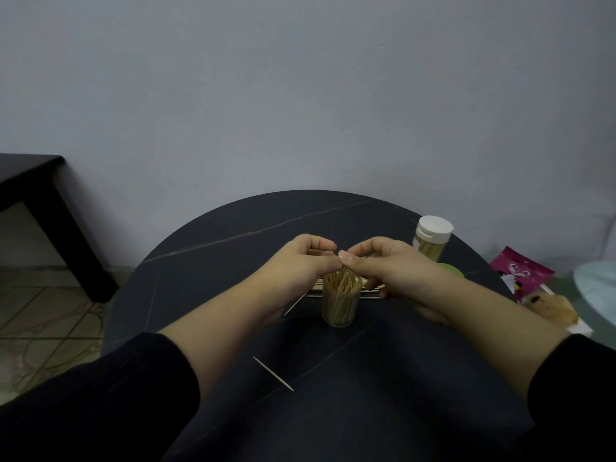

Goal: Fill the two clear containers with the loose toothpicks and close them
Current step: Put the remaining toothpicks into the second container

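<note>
Head camera looks down on a round dark stone-look bench [233, 248], where a clear cylindrical plastic container [340, 308] stands upright and open near the middle, packed with pale wooden standing toothpicks [341, 286] whose tips rise past its rim. The left grip [293, 265] and right grip [386, 265], both bare hands, meet just above that mouth. Each has its fingers curled, with thumb pressed to fingertips. The right one pinches the tips of the sticks. The left seems to pinch them as well, though what lies between its fingers is hard to make out. Holding the tops from both sides is probably meant to gather the bundle and settle it upright, so that more will fit and a lid can seat. Behind the container a few loose toothpicks [368, 297] lie flat on the bench within easy reach, and a lone toothpick [272, 373] lies nearer the person. At the far right edge stands a second clear container with a white flip cap [431, 240], already full and closed, set out of the way. A round green lid [450, 270] sits just behind the right wrist, likely for the open container. Judging by this, one container is done and the other is nearly full, with the strays and the closing still to do. A pink printed packet [520, 271] lies beyond the bench edge.
</note>
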